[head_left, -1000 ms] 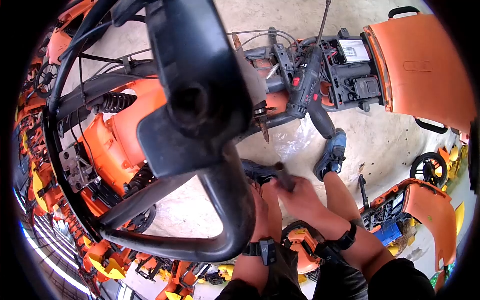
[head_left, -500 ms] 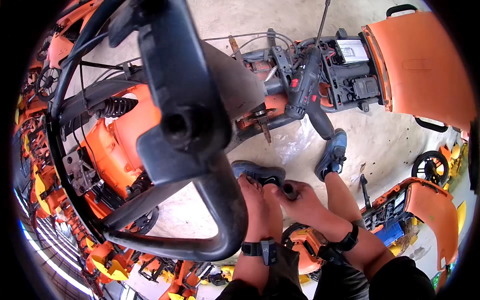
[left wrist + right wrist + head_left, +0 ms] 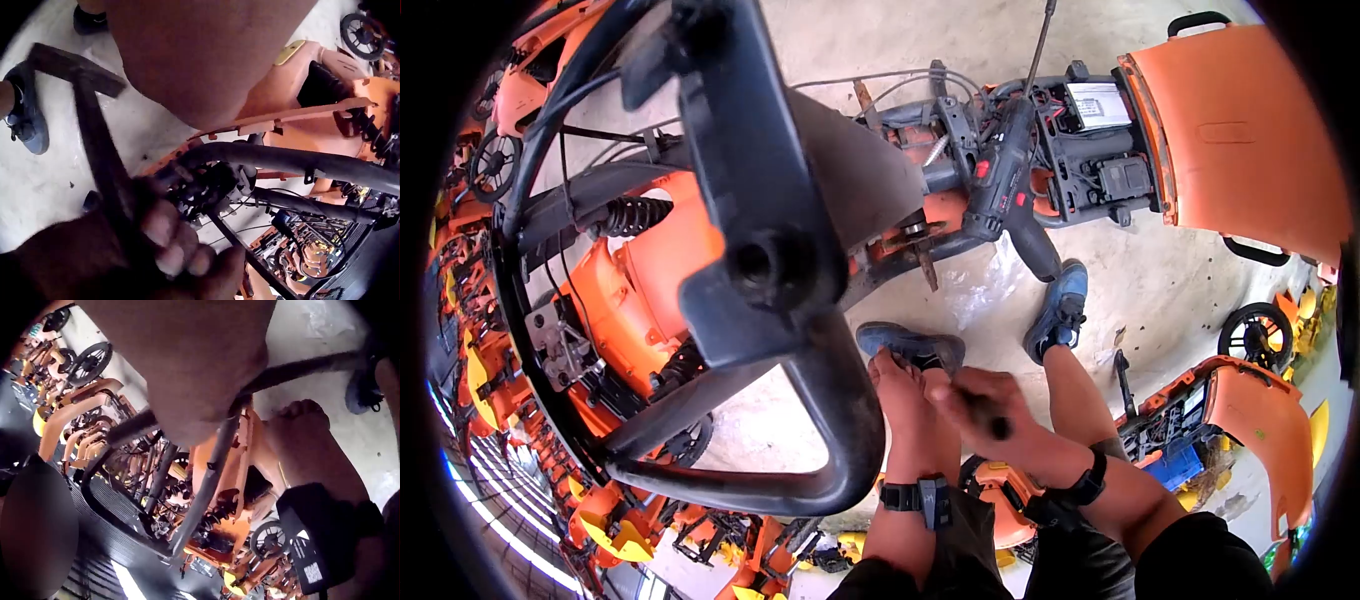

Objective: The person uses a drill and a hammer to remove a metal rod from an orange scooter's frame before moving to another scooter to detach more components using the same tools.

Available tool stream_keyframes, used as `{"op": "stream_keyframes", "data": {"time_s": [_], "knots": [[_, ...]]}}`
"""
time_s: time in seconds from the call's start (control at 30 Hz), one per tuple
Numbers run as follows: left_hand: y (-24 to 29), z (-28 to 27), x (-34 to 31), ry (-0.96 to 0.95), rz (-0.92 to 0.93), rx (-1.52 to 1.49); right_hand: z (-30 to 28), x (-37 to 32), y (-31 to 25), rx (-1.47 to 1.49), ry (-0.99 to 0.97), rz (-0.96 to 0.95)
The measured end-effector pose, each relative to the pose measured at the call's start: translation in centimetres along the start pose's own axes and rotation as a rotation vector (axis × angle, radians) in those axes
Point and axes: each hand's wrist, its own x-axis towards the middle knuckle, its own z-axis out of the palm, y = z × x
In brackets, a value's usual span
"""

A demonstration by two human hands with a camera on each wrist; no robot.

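My right hand (image 3: 990,405) grips the handle of a hammer (image 3: 100,144). In the head view only the dark handle end shows, past the heel of the hand. From the left wrist view the hammer's head (image 3: 75,67) stands out on the far side, with the right fingers (image 3: 169,240) curled round the handle. My left hand (image 3: 905,395) is beside the right one, fingers loosely curled, and no object shows in it. Just left of it, a black tubular frame (image 3: 840,420) bends close to the camera, overlapping the view.
A cordless drill (image 3: 1005,175) with a long bit lies across the chassis (image 3: 1090,185). An orange body panel (image 3: 1240,130) is at the right. More orange vehicle parts (image 3: 1260,430) and wheels lie on the floor. My blue shoes (image 3: 1060,310) stand on pale concrete.
The hammer has turned in my right hand: its handle end swung from pointing up and away to down and right. My left hand shows more fully, shifted slightly left. The black frame appears farther left.
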Motion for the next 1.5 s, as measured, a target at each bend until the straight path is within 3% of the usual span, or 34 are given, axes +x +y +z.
{"op": "stream_keyframes", "data": {"time_s": [0.07,0.13,0.17,0.27,0.33,0.37,0.43,0.47,0.53,0.57,0.6,0.67,0.7,0.77,0.87,0.93,1.0,1.03,1.07,1.13,1.2,1.23,1.3,1.33,1.43,1.5], "knots": [[-0.6,-0.8,0.8,-0.05,0.041,0.105,1.5,-0.3,2.2,-0.046,0.002,0.029],[-0.8,-0.8,0.6,-0.014,0.045,0.107,1.7,-1.2,4.4,-0.047,-0.056,0.389],[-0.9,-1.3,0.9,-0.05,0.011,0.102,0.7,-0.6,3.6,-0.182,-0.143,0.581],[-0.9,-1.5,0.9,-0.054,0.042,0.142,0.1,0.4,2.4,-0.182,-0.005,0.553],[-0.8,-1.8,1.1,-0.062,0.047,0.139,-1.5,0.9,-2.8,-0.072,0.249,0.197],[-0.8,-1.8,1.0,-0.074,0.051,0.136,-1.8,1.4,-2.6,-0.072,0.247,0.198],[0.0,-0.5,-0.4,-0.047,0.029,0.075,-2.7,2.3,-2.2,0.136,0.348,-0.539],[0.3,0.1,-0.8,-0.018,0.006,0.018,-3.0,2.2,-2.5,0.134,0.349,-0.548],[0.2,-0.1,-0.3,-0.02,0.013,0.019,-3.3,1.3,-3.1,0.178,0.257,-0.459],[0.1,-0.3,0.1,-0.017,0.019,0.023,-3.4,0.6,-3.0,-0.008,0.217,-0.246],[-0.2,-0.7,0.7,-0.014,0.022,0.022,-3.0,0.5,-2.5,-0.006,0.214,-0.247],[-0.6,-1.5,1.6,-0.067,0.102,0.144,-1.6,0.6,-0.3,-0.082,-0.002,0.227],[-0.6,-1.4,1.5,-0.067,0.103,0.149,-1.1,0.3,1.4,-0.078,0.001,0.229],[-0.7,-1.1,1.1,0.008,0.071,0.133,-0.1,-0.4,4.3,-0.209,-0.213,0.513],[-1.1,-1.4,1.2,-0.01,0.06,0.138,0.5,-0.7,4.2,-0.151,-0.149,0.51],[-0.8,-1.0,0.8,-0.008,0.06,0.142,-0.7,0.3,0.3,-0.145,-0.064,0.468],[-0.4,-0.9,0.2,-0.005,0.06,0.151,-3.4,1.0,-4.2,-0.124,0.105,0.042],[-0.2,-0.7,-0.1,-0.001,0.067,0.101,-3.6,0.9,-3.9,-0.125,0.103,0.042],[-0.1,-0.1,-0.3,-0.007,0.076,0.045,-3.7,1.1,-3.4,-0.014,0.086,-0.28],[0.7,1.3,-1.2,0.01,0.058,0.014,-2.9,1.1,-3.8,0.145,0.073,-0.561],[0.6,0.5,-0.9,0.048,0.037,-0.009,-3.0,0.1,-3.8,-0.049,-0.037,-0.101],[-0.1,-0.8,0.6,-0.021,0.065,0.036,-2.3,-0.1,-2.9,-0.047,-0.04,-0.103],[-0.4,-1.2,1.5,-0.095,0.099,0.083,-0.3,0.3,0.6,0.084,0.024,0.329],[-0.4,-0.9,1.2,-0.065,0.126,0.097,0.2,0.2,1.6,0.088,0.027,0.335],[-0.7,-1.0,0.9,-0.013,0.146,0.117,0.7,0.0,3.6,-0.267,-0.232,0.515],[-0.6,-0.8,0.9,0.009,0.149,0.114,0.6,0.6,3.1,-0.306,-0.209,0.555]]}}
